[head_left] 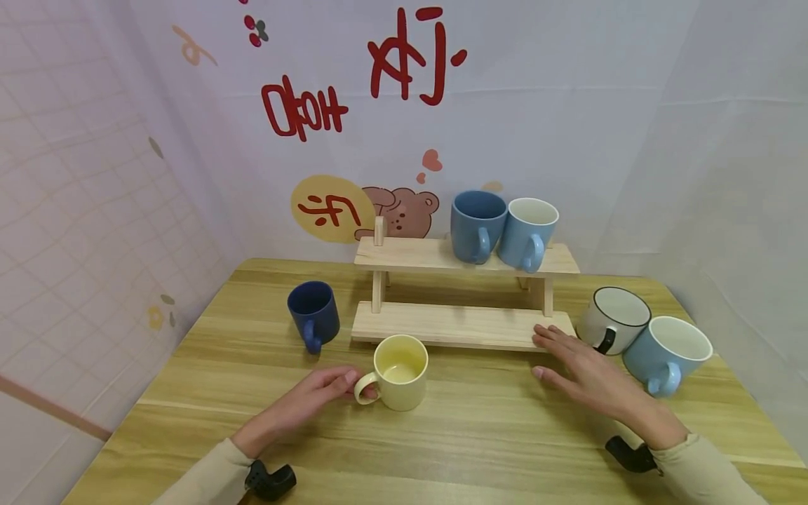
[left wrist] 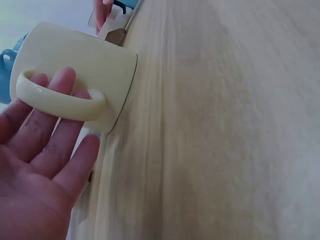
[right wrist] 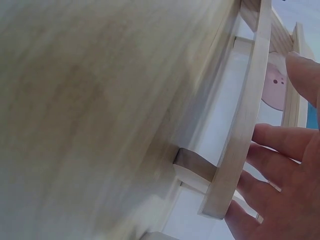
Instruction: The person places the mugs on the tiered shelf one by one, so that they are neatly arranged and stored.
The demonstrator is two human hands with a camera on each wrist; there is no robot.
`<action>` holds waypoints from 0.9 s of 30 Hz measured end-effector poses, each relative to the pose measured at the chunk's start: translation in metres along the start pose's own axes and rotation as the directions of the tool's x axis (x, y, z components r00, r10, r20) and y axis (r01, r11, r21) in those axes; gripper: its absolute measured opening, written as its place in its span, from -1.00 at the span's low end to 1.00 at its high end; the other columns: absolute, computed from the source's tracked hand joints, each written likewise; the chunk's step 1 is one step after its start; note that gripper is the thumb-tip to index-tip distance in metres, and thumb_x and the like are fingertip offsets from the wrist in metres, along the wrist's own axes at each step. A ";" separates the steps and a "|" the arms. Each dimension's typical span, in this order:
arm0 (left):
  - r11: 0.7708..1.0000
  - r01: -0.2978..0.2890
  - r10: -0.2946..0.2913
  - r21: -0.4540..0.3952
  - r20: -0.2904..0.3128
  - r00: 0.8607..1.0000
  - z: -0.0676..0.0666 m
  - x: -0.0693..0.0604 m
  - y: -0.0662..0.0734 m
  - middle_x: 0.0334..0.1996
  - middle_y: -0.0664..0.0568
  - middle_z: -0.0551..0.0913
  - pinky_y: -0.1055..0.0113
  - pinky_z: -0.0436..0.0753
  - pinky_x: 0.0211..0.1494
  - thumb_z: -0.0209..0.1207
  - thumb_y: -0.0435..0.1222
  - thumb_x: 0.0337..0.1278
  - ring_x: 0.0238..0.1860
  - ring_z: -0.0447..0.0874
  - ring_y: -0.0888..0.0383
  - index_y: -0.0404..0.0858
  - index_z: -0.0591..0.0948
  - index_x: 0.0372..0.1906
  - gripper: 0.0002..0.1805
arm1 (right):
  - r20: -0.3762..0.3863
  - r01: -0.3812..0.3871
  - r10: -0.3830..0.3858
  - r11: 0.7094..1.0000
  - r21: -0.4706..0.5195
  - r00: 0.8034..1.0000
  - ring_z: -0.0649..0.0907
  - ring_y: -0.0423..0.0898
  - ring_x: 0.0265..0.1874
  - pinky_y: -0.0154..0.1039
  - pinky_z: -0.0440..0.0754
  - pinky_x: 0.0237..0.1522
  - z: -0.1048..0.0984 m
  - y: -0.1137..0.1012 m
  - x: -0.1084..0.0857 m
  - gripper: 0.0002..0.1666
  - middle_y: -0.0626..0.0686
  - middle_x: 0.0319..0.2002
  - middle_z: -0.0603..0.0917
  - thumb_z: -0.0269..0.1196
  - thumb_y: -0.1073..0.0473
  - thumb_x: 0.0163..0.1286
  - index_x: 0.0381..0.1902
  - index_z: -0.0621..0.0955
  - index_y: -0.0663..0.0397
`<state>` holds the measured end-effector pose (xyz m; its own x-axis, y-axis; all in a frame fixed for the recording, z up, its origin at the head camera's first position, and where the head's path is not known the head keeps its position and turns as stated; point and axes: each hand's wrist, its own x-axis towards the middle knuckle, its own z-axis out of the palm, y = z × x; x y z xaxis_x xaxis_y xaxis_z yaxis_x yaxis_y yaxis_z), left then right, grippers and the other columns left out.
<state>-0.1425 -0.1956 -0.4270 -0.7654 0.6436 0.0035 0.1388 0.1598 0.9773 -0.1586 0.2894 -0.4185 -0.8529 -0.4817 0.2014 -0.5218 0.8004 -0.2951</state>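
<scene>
A pale yellow mug [head_left: 404,382] stands upright on the table in front of the shelf. My left hand [head_left: 315,396] holds it by the handle [left wrist: 60,104], with fingers passed through the loop. My right hand [head_left: 590,368] has its fingers spread, the fingertips [right wrist: 250,150] touching the front edge of the lower board near its right end. That board belongs to a two-tier wooden shelf [head_left: 454,326]. To the right of this hand stand a white mug [head_left: 621,312] with a black rim and handle and a light blue mug [head_left: 669,351].
A dark blue mug [head_left: 315,312] stands on the table left of the shelf. On the upper board, a medium blue mug [head_left: 470,224] and another light blue mug [head_left: 520,235] sit side by side at the right. A printed white cloth [head_left: 536,133] hangs behind the table.
</scene>
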 end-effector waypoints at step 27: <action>0.992 0.036 -0.042 -0.124 -0.041 0.998 0.013 0.016 0.005 -0.49 0.12 0.39 0.37 0.56 0.03 -0.15 -0.25 0.71 -0.29 0.64 0.20 -0.64 0.41 -0.26 -0.53 | -0.072 0.035 -0.035 0.999 0.000 0.997 0.42 0.27 0.44 0.29 0.45 0.27 0.004 0.002 -0.003 -0.33 0.13 0.48 0.44 0.36 -0.06 0.47 0.42 0.54 0.10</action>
<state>-0.1457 -0.1746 -0.4245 -0.7954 0.6053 -0.0287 0.0320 0.0892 0.9955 -0.1570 0.2915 -0.4239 -0.8304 -0.4828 0.2780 -0.5516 0.7829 -0.2879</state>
